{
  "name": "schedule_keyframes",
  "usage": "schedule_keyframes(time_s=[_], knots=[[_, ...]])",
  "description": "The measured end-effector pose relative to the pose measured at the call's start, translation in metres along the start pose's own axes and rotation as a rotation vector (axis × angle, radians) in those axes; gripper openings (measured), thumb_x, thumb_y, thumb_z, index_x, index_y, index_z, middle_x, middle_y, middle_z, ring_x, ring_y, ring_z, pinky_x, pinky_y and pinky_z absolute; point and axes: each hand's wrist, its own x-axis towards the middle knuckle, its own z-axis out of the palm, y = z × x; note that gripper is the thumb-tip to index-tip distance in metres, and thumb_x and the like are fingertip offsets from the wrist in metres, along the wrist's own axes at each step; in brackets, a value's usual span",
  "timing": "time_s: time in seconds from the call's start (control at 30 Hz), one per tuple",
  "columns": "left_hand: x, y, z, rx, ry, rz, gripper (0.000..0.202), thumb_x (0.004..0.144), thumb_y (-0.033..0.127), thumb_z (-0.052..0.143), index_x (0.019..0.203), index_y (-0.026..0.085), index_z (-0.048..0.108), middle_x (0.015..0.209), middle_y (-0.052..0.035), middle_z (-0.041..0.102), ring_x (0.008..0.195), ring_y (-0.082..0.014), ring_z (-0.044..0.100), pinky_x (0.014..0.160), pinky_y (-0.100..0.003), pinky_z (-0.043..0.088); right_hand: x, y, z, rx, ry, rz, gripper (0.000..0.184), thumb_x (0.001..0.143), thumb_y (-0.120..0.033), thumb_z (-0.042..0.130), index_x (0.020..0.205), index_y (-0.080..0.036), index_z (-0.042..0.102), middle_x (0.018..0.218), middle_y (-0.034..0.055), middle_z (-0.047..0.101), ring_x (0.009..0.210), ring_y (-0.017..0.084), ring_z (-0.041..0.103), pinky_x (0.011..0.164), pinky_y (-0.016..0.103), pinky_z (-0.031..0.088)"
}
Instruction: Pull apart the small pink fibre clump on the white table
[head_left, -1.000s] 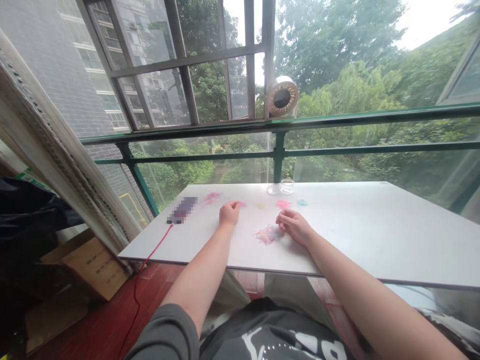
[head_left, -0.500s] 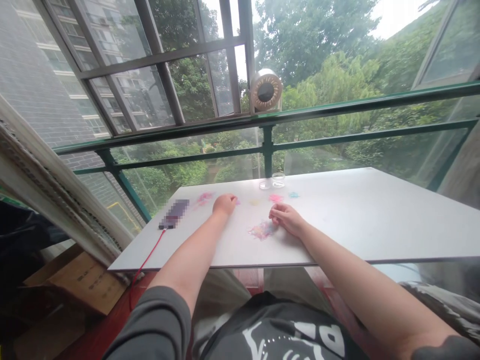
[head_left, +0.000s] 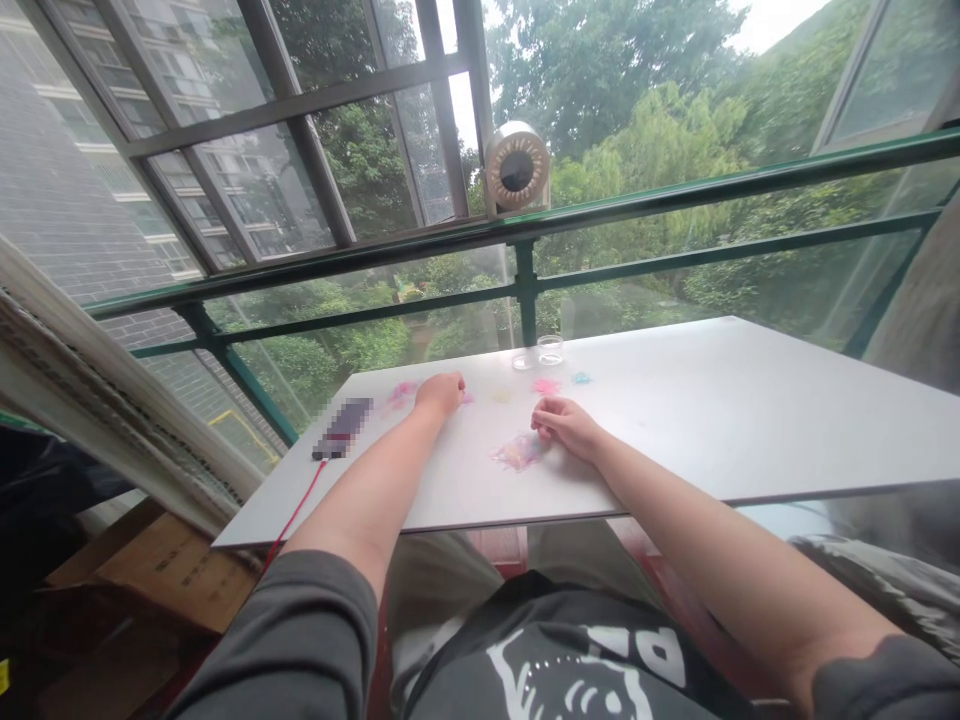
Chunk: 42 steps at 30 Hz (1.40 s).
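Note:
My left hand is closed, its fingertips pointing down beside a small purple pile on the white table. My right hand has its fingers curled together at the right edge of a mixed-colour pile of small see-through pieces. Anything between the fingers of either hand is too small or hidden to make out. Beyond and between the hands lie a faint yellow pile, a bright pink pile and a blue pile. A pink-and-red pile sits left of my left hand.
Two clear round containers, a taller one and a lower one, stand at the table's far edge. A blurred-out dark device with a red cable lies at left. A round fan is by the green railing.
The camera view has shifted slightly. Both hands stay at nearly the same spots on the table, the left by the purple pile, the right at the mixed pile.

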Motion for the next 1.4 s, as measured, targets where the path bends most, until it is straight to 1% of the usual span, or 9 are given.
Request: schedule_keyframes(time_s=[0.37, 0.5, 0.63, 0.7, 0.87, 1.07, 1.2, 1.3, 1.4], knots=[[-0.003, -0.002, 0.002, 0.036, -0.058, -0.029, 0.015, 0.07, 0.023, 0.057, 0.08, 0.022, 0.067, 0.086, -0.0081, 0.067, 0.081, -0.0231, 0.059, 0.073, -0.03, 0.041, 0.0, 0.002, 0.0, -0.04, -0.004, -0.012, 0.022, 0.066, -0.032, 0.064, 0.062, -0.015, 0.051, 0.055, -0.0009, 0.057, 0.043, 0.007, 0.045, 0.047, 0.023, 0.035], [-0.005, -0.001, 0.001, 0.049, -0.087, -0.028, 0.019, 0.069, 0.02, 0.056, 0.084, 0.022, 0.067, 0.093, -0.0082, 0.067, 0.084, -0.0235, 0.058, 0.074, -0.03, 0.041, -0.001, 0.0, 0.001, -0.059, -0.01, -0.012, 0.021, 0.066, -0.032, 0.064, 0.062, -0.015, 0.051, 0.055, -0.0008, 0.056, 0.044, 0.007, 0.046, 0.047, 0.023, 0.036], [-0.007, 0.001, -0.002, 0.064, -0.132, -0.021, 0.024, 0.069, 0.016, 0.053, 0.088, 0.024, 0.065, 0.097, -0.0047, 0.066, 0.085, -0.022, 0.058, 0.074, -0.03, 0.042, -0.003, -0.003, 0.001, -0.082, -0.006, -0.002, 0.02, 0.066, -0.031, 0.062, 0.062, -0.015, 0.05, 0.053, -0.0022, 0.055, 0.043, 0.007, 0.046, 0.047, 0.022, 0.035], [-0.007, 0.0, -0.004, 0.065, -0.135, -0.029, 0.022, 0.07, 0.018, 0.052, 0.088, 0.024, 0.064, 0.096, -0.0038, 0.066, 0.085, -0.0214, 0.058, 0.073, -0.03, 0.043, -0.003, -0.004, 0.001, -0.089, -0.004, 0.003, 0.019, 0.067, -0.03, 0.062, 0.063, -0.015, 0.05, 0.053, -0.0024, 0.055, 0.044, 0.007, 0.047, 0.048, 0.022, 0.036], [-0.007, -0.001, -0.007, 0.059, -0.121, -0.07, 0.017, 0.071, 0.024, 0.054, 0.085, 0.022, 0.063, 0.093, -0.0055, 0.066, 0.081, -0.0209, 0.058, 0.071, -0.029, 0.043, -0.002, -0.002, 0.0, -0.089, -0.003, 0.007, 0.018, 0.067, -0.029, 0.061, 0.064, -0.015, 0.05, 0.055, -0.0014, 0.056, 0.044, 0.007, 0.047, 0.048, 0.023, 0.037], [-0.006, -0.002, -0.005, -0.057, -0.12, -0.062, 0.02, 0.074, 0.021, 0.05, 0.086, 0.023, 0.065, 0.094, -0.0033, 0.066, 0.083, -0.019, 0.058, 0.073, -0.028, 0.044, 0.0, 0.0, -0.001, -0.09, -0.011, -0.005, 0.018, 0.068, -0.028, 0.061, 0.064, -0.015, 0.05, 0.055, -0.0017, 0.055, 0.044, 0.007, 0.047, 0.048, 0.022, 0.037], [-0.003, -0.007, -0.001, -0.192, -0.102, -0.073, 0.024, 0.077, 0.02, 0.045, 0.09, 0.021, 0.065, 0.096, -0.0035, 0.066, 0.084, -0.019, 0.058, 0.077, -0.03, 0.045, 0.001, 0.003, -0.002, -0.078, -0.016, -0.003, 0.018, 0.068, -0.029, 0.06, 0.065, -0.015, 0.05, 0.057, -0.0009, 0.056, 0.044, 0.007, 0.047, 0.047, 0.022, 0.037], [0.0, -0.011, 0.001, -0.222, -0.098, -0.051, 0.026, 0.078, 0.02, 0.043, 0.092, 0.02, 0.065, 0.101, -0.0042, 0.065, 0.091, -0.0201, 0.057, 0.084, -0.033, 0.043, 0.002, 0.004, -0.002, -0.08, -0.013, 0.001, 0.018, 0.068, -0.029, 0.06, 0.065, -0.015, 0.05, 0.057, -0.001, 0.057, 0.044, 0.007, 0.047, 0.048, 0.022, 0.037], [0.004, -0.015, 0.004, -0.232, -0.098, -0.005, 0.028, 0.078, 0.018, 0.041, 0.094, 0.019, 0.065, 0.107, -0.0037, 0.063, 0.099, -0.0203, 0.055, 0.09, -0.033, 0.041, 0.001, 0.004, -0.003, -0.084, -0.009, 0.001, 0.018, 0.068, -0.029, 0.06, 0.065, -0.015, 0.05, 0.057, -0.001, 0.057, 0.044, 0.007, 0.047, 0.048, 0.022, 0.037]])
